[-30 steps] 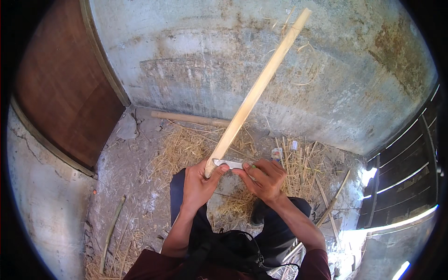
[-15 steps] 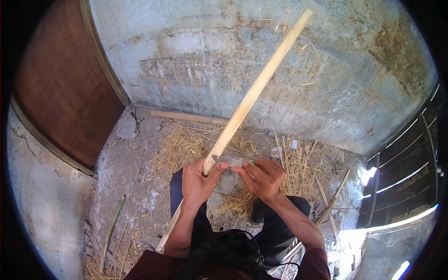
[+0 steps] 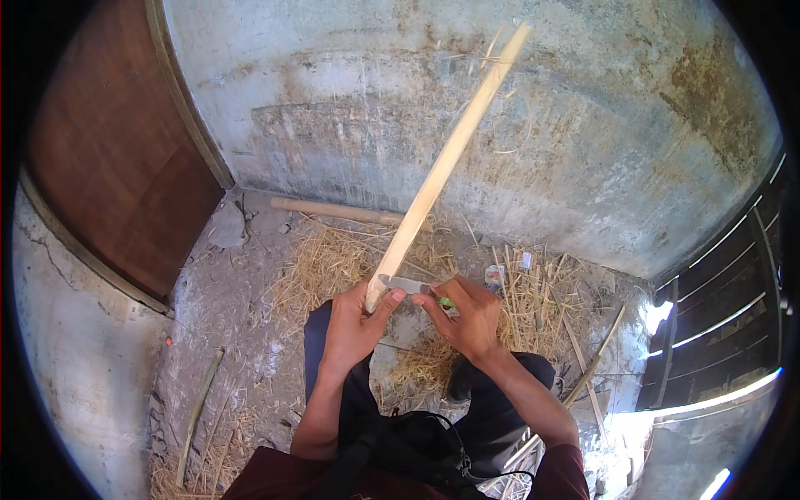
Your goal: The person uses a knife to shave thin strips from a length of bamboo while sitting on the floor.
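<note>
Head view: two bare hands work close together over the lap, both closed, one on a strip and one on a knife
Left hand (image 3: 352,329): fingers wrapped around the lower end of the pale strip (image 3: 450,158), grip narrow; thumb laid forward so that its tip touches the near edge of the knife blade
Right hand (image 3: 468,317): fingers curled tightly around the knife (image 3: 412,286); a small green part shows between the fingers, the rest of the handle is hidden
Hand spacing: thumb tips near each other, a slight gap between them below the blade
Pale strip position: tilted up and away to the right from the left hand, far end in front of the wall (image 3: 333,108); contact with the wall cannot be told
Blade position: set across the lower part of the strip, just above the left hand; its tip lies over the strip, its cutting depth cannot be told
Strip far end: thin shavings (image 3: 490,60) cling near the tip
Left clearance: floor (image 3: 258,329) between the left forearm (image 3: 317,417) and the green stick (image 3: 200,417); brown door (image 3: 117,158) well apart
Forward limit: bamboo pole (image 3: 333,210) along the wall base, straw-like debris (image 3: 321,258) nearer
Right limit: dark slatted panel (image 3: 717,308), well apart from the right hand
</note>
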The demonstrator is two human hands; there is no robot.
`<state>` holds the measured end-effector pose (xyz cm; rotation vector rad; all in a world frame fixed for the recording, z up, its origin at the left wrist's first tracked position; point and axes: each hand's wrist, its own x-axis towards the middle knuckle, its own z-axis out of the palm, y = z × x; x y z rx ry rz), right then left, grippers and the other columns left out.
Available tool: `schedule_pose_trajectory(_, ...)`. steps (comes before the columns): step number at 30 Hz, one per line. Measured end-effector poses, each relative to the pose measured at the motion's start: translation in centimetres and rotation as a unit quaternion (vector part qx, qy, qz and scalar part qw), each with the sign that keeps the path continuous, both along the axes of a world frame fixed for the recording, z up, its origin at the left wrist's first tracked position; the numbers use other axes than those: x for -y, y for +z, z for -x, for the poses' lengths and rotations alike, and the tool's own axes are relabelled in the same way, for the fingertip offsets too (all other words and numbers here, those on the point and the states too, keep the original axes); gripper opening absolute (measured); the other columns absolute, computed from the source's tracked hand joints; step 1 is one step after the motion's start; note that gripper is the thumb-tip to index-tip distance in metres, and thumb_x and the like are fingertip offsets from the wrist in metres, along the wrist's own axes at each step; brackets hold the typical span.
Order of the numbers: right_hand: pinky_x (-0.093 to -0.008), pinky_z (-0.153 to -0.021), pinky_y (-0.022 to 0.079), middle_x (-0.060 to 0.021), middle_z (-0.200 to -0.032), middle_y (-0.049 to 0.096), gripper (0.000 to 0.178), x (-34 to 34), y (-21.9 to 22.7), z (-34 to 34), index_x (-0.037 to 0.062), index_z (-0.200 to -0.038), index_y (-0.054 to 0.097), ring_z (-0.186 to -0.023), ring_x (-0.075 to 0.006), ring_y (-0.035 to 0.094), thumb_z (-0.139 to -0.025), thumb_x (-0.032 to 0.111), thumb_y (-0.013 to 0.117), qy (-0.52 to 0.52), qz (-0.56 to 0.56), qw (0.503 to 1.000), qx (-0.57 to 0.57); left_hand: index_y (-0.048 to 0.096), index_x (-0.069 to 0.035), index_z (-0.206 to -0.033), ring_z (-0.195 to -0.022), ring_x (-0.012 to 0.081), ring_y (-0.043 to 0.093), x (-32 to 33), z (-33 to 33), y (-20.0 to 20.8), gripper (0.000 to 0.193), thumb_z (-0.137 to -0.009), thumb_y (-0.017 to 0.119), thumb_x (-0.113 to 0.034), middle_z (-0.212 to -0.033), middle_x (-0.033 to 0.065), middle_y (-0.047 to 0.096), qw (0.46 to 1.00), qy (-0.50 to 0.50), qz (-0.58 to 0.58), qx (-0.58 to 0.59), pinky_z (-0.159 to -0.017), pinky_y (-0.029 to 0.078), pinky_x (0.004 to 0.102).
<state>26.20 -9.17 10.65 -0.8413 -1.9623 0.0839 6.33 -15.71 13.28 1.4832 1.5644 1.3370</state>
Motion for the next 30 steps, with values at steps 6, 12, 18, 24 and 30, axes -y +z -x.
schedule_pose_trajectory(6, -0.0389, -0.051, 0.048, -0.0031, -0.073, 0.067, 0.033, 0.0, 0.2, -0.2, 0.0118, -0.082, 0.071, -0.056, -0.0252, 0.065, -0.085, 0.036, 0.093, 0.003, -0.036, 0.999, -0.002, 0.079, 0.002, -0.103, -0.062, 0.0032, 0.041, -0.2, 0.4, -2.0, 0.029, -0.103, 0.08, -0.027, -0.064, -0.0038, 0.057, 1.0, -0.002, 0.009, 0.014, -0.051, 0.033, 0.0289)
schedule_pose_trajectory(12, -0.0352, -0.053, 0.044, -0.0001, -0.071, 0.064, 0.033, 0.0, 0.3, -0.5, 0.0146, -0.08, 0.071, -0.055, -0.0206, 0.061, -0.08, 0.036, 0.096, -0.012, -0.076, 0.997, 0.012, 0.079, 0.001, -0.102, -0.06, 0.0034, 0.04, -0.3, 0.1, -1.9, 0.028, -0.101, 0.082, -0.027, -0.062, -0.0036, 0.056, 1.0, 0.002, 0.016, 0.022, -0.051, 0.033, 0.0293)
schedule_pose_trajectory(18, -0.0342, -0.052, 0.042, 0.0024, -0.07, 0.061, 0.032, 0.1, 0.5, -0.2, 0.0156, -0.08, 0.072, -0.056, -0.0175, 0.058, -0.077, 0.035, 0.097, -0.026, -0.12, 0.992, 0.019, 0.08, 0.0, -0.102, -0.06, 0.0053, 0.043, -0.4, -0.3, -2.2, 0.028, -0.099, 0.084, -0.028, -0.062, 0.0006, 0.059, 0.999, 0.035, -0.002, 0.02, -0.052, 0.036, 0.0309)
schedule_pose_trajectory(24, -0.0328, -0.051, 0.039, 0.0024, -0.071, 0.061, 0.033, 0.4, 0.6, -0.4, 0.0136, -0.086, 0.074, -0.058, -0.0157, 0.058, -0.073, 0.029, 0.1, -0.032, -0.167, 0.985, 0.038, 0.073, 0.003, -0.086, -0.066, 0.0037, 0.045, -0.1, -0.4, -1.4, 0.035, -0.1, 0.083, -0.027, -0.066, -0.0049, 0.058, 0.999, 0.043, -0.014, -0.026, -0.055, 0.038, 0.0289)
schedule_pose_trajectory(30, -0.0324, -0.051, 0.038, 0.0019, -0.073, 0.062, 0.037, 0.4, 0.5, -0.5, 0.0115, -0.091, 0.074, -0.061, -0.0158, 0.059, -0.071, 0.026, 0.102, -0.027, -0.197, 0.979, 0.053, 0.074, 0.002, -0.087, -0.066, 0.0037, 0.045, -0.1, -0.3, -1.7, 0.033, -0.1, 0.083, -0.026, -0.066, -0.0051, 0.058, 0.999, 0.047, -0.007, -0.024, -0.056, 0.039, 0.0289)
